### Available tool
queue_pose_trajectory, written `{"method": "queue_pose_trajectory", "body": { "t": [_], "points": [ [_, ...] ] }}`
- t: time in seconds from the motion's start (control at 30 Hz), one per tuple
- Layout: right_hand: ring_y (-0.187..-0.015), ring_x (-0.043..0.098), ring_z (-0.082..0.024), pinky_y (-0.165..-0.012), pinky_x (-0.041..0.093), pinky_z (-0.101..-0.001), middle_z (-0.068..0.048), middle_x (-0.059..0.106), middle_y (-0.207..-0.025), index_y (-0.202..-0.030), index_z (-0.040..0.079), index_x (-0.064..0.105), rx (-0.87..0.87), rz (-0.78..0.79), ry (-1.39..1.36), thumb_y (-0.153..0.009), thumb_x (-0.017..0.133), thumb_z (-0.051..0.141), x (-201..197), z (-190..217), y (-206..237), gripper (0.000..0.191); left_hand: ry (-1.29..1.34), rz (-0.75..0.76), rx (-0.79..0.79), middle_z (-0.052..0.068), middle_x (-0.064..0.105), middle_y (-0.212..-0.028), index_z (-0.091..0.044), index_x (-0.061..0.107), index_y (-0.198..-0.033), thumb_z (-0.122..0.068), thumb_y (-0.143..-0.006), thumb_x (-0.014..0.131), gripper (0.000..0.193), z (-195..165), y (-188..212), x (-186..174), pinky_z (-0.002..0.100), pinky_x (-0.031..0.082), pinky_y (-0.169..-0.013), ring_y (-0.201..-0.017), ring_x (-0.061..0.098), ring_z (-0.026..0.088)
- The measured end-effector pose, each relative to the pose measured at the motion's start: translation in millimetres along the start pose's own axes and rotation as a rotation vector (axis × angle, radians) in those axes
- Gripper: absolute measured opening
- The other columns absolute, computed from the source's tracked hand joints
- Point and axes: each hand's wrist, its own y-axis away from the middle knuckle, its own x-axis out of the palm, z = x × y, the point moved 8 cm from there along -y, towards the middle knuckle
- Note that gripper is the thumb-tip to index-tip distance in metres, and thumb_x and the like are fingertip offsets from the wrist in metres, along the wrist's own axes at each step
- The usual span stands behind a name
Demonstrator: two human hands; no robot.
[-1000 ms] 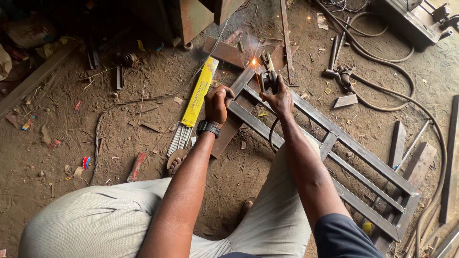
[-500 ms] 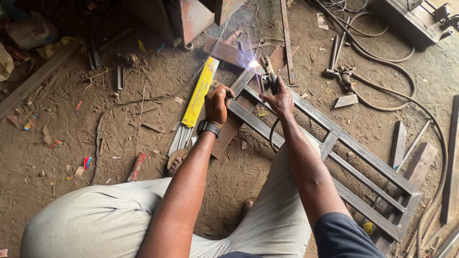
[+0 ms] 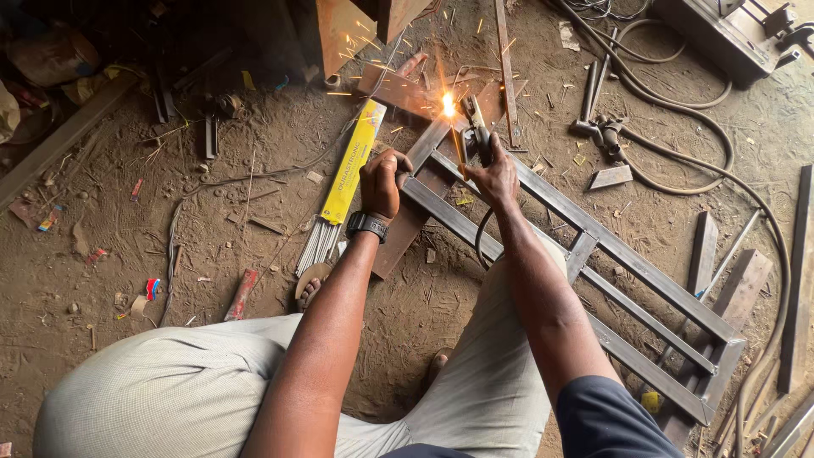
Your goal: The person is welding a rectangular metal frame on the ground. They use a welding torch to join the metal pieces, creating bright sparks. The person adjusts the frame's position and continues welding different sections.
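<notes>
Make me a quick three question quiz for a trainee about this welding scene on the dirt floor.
1. True or false: the right hand holds the electrode holder at the bright spark.
2. What does the left hand touch: A the long grey steel frame, B the yellow box of welding rods, C the black cable?
3. Fill in: the black wristwatch sits on the ____ wrist.

Key: 1 true; 2 A; 3 left.

The steel frame (image 3: 593,246) is showing dull grey metal, the electrode packet (image 3: 352,161) is shining glossy yellow, the floor (image 3: 212,229) is looking rough, dusty.
</notes>
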Motion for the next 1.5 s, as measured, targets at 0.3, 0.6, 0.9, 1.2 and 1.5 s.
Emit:
{"method": "queue_pose_trajectory", "body": {
  "t": [0.3,0.6,0.9,1.2,1.5],
  "points": [
    [-0.081,0.072,-0.020,-0.056,0.059,-0.0338,-0.011,0.073,-0.122,-0.157,0.020,0.039,0.078,0.078,-0.051,-0.069,0.087,0.039,1.8,-3.7,6.5,0.101,-0.006,0.003,0.012,0.000,0.049,-0.058,-0.003,0.064,-0.076,-0.029,-0.099,0.037,0.043,-1.8,2.4,-0.5,0.029,0.034,-0.051,-0.053,0.045,0.009],
    [-0.087,0.071,-0.022,-0.065,0.062,-0.0369,-0.014,0.073,-0.118,-0.155,0.020,0.043,0.054,0.071,-0.037,-0.068,0.089,0.042,8.4,-7.7,1.8,0.101,-0.003,0.009,0.009,-0.001,0.048,-0.057,-0.004,0.064,-0.077,-0.031,-0.098,0.037,0.044,2.4,2.8,-0.7,0.029,0.034,-0.050,-0.053,0.044,0.009],
    [-0.089,0.071,-0.020,-0.069,0.062,-0.0361,-0.010,0.073,-0.121,-0.149,0.024,0.052,0.027,0.082,-0.018,-0.072,0.090,0.054,9.9,-0.8,-1.5,0.091,-0.020,0.007,0.000,-0.001,0.048,-0.056,-0.005,0.064,-0.076,-0.031,-0.097,0.036,0.044,2.3,0.2,-1.9,0.029,0.034,-0.049,-0.051,0.045,0.009],
    [-0.098,0.075,-0.017,-0.077,0.061,-0.0325,-0.009,0.077,-0.119,-0.147,0.023,0.052,-0.045,-0.043,-0.026,-0.093,0.076,0.043,4.0,8.3,3.8,0.062,0.034,-0.016,-0.039,0.000,0.051,-0.059,-0.003,0.064,-0.077,-0.028,-0.098,0.039,0.041,8.1,0.4,-2.2,0.030,0.036,-0.051,-0.054,0.046,0.010],
    [-0.094,0.072,-0.022,-0.068,0.063,-0.0330,-0.014,0.070,-0.126,-0.160,0.016,0.033,0.065,0.072,-0.064,-0.069,0.089,0.041,4.2,-0.4,4.2,0.109,-0.005,0.014,0.008,0.001,0.049,-0.057,-0.003,0.063,-0.077,-0.030,-0.099,0.037,0.044,0.5,0.2,-2.4,0.030,0.034,-0.051,-0.053,0.045,0.010]
  ]
}}
